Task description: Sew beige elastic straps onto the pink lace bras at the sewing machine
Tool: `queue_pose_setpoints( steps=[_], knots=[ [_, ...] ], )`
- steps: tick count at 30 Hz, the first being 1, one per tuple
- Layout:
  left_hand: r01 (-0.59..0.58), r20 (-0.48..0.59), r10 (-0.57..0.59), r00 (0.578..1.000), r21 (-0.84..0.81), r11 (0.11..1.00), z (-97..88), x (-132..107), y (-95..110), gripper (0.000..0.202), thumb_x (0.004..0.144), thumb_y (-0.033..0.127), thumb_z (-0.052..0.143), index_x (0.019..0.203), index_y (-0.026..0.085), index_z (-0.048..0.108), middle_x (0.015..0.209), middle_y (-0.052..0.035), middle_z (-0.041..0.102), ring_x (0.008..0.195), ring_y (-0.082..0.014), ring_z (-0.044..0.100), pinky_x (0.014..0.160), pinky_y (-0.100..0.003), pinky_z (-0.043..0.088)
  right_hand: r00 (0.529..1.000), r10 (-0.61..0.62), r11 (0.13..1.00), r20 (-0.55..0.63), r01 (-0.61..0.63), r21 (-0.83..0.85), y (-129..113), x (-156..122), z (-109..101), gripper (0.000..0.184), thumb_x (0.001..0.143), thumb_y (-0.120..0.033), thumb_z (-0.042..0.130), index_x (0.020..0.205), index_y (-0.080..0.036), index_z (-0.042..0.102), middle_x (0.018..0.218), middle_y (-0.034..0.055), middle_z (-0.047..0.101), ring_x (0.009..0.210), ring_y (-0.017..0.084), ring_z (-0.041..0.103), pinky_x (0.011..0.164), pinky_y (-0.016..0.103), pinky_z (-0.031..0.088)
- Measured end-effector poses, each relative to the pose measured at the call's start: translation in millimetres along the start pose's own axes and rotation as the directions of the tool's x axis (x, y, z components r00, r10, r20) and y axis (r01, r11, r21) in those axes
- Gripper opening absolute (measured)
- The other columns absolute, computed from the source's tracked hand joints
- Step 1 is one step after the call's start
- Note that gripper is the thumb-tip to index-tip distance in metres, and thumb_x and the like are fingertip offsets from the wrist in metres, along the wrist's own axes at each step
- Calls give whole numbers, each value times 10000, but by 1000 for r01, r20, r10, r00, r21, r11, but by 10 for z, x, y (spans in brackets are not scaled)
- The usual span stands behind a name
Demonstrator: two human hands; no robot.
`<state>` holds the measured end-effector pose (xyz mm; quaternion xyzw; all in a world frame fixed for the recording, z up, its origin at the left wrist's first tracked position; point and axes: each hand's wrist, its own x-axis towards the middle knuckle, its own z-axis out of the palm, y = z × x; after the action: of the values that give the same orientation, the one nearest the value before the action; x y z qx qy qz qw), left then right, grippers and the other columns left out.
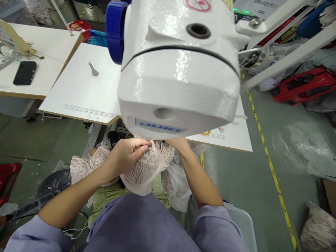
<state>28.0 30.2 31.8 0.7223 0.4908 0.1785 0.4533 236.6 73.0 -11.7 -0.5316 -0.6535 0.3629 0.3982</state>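
My left hand is closed in a pinch on a pale lace garment just under the head of a white sewing machine. The lace hangs down over my lap. My right hand reaches up under the machine head; only its wrist and back show, and its fingers are hidden behind the machine and the lace. A thin strap of the garment runs up between the two hands.
The machine stands on a white table with a printed ruler along its front edge. A black phone lies on another table to the left. Clear plastic bags and a plastic bin sit by my right arm. A red stool stands far right.
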Motion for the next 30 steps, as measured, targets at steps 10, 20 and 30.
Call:
queue_pose_setpoints(
  steps=[10, 20, 30],
  knots=[
    [10, 14, -10, 1000, 9, 1000, 2, 9, 5, 277, 961, 355, 573, 1114, 250, 778, 1148, 7, 771, 1050, -216, 726, 870, -276, 574, 998, 15, 995, 53, -21, 98, -41, 4, -15, 243, 740, -362, 539, 600, -240, 383, 585, -42, 347, 571, 128, 285, 544, 267, 272],
    [14, 17, -14, 1000, 7, 1000, -3, -3, 0, 297, 965, 382, 568, 1147, 256, 766, 1200, 6, 753, 1117, -213, 702, 900, -274, 575, 997, 7, 992, 83, -18, 126, -75, 17, -42, 168, 728, -306, 529, 610, -230, 437, 573, -48, 356, 570, 128, 301, 557, 269, 281],
    [-59, -58, 69, 996, 159, 985, -18, -114, -125, 323, 971, 400, 530, 1113, 248, 777, 1057, -40, 792, 918, -226, 745, 703, -256, 557, 1000, -18, 1000, -20, 18, 10, -20, 47, 50, 126, 763, -254, 600, 642, -221, 584, 577, -26, 510, 622, 177, 507, 670, 319, 469]
  ],
)
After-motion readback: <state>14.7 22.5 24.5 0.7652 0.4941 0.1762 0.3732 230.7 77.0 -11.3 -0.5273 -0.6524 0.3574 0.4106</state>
